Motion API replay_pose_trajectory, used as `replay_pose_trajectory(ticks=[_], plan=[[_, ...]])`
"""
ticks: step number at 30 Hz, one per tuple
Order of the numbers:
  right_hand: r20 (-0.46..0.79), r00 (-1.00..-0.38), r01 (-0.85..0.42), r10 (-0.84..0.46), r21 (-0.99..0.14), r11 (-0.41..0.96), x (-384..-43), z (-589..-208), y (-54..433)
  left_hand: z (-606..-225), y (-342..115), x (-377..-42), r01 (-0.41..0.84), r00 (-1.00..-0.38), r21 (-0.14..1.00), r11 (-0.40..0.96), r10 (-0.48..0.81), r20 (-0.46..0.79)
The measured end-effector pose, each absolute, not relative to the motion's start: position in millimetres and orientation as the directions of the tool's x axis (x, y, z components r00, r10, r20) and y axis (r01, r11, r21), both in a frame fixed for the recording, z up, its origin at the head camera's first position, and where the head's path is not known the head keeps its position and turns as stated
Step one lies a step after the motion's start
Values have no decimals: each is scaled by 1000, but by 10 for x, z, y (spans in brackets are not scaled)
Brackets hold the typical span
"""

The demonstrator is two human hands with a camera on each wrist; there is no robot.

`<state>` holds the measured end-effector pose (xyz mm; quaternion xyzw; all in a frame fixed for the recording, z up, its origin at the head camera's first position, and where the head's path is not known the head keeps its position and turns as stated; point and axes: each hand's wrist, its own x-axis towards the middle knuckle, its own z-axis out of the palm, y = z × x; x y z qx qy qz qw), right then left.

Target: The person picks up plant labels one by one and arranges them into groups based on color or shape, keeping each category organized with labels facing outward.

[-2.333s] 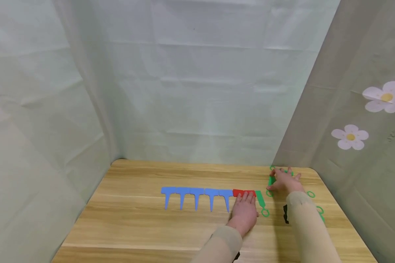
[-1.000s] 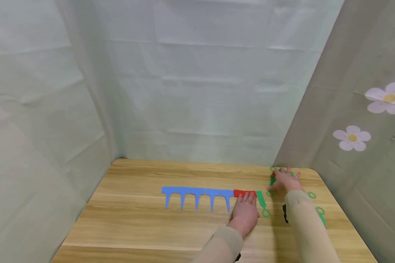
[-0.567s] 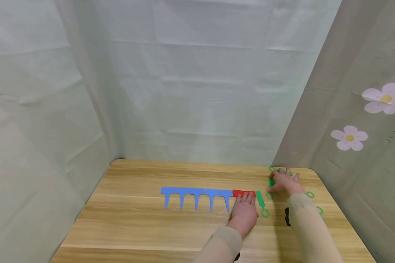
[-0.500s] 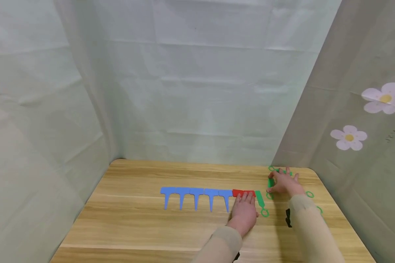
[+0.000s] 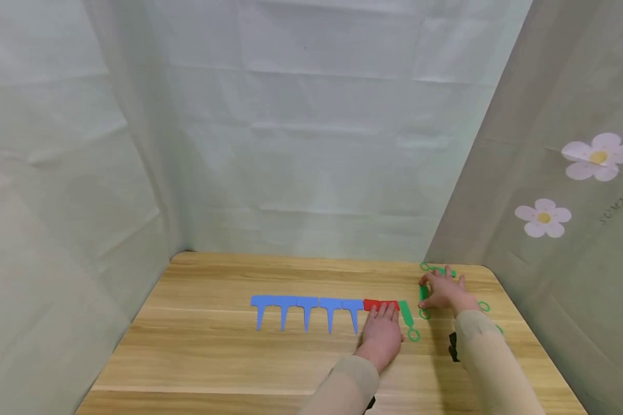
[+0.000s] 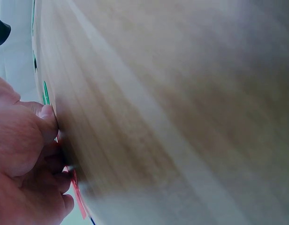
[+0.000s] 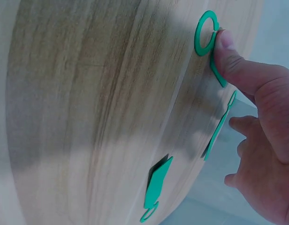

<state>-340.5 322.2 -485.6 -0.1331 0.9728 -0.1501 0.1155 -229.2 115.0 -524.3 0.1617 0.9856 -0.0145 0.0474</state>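
Observation:
Blue T-shaped plant labels (image 5: 307, 302), several of them, stand edge to edge in a row. Two red labels (image 5: 371, 304) continue it to the right. The straight fingers of my left hand (image 5: 381, 337) rest on the red labels, partly covering them. A green plant tag with a ring (image 5: 406, 314) lies slanted at the row's right end. My right hand (image 5: 445, 293) holds another green ring tag (image 5: 423, 294) between thumb and forefinger at the table's back right; in the right wrist view the thumb presses beside that tag's ring (image 7: 198, 40).
Further green ring tags lie around the right hand: one (image 5: 453, 274) at the back edge, others (image 5: 484, 306) partly hidden by the right sleeve (image 5: 493, 363). The wooden table (image 5: 213, 351) meets cloth walls (image 5: 311, 173) behind and at the sides.
The green tag at my right hand has slid slightly toward me, away from the tag at the back edge. The left hand stays on the red labels. The head view has shifted slightly.

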Motion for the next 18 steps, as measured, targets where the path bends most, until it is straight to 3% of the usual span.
replay_pose_trajectory(ticks=[7, 14, 18], plan=[[-153, -952, -199, -264, -342, 918, -3363, -4894, 3276, -5226, 1149, -2294, 315, -943, 4, 949, 313, -110], [-229, -971, -32, -65, -146, 989, -3157, -4772, 3107, -5208, 1154, -2297, 318, -942, -8, 948, 315, -114], [-257, -966, 36, 6, -113, 993, -3046, -4824, 3001, -5198, 1153, -2301, 316, -942, -7, 949, 312, -122]])
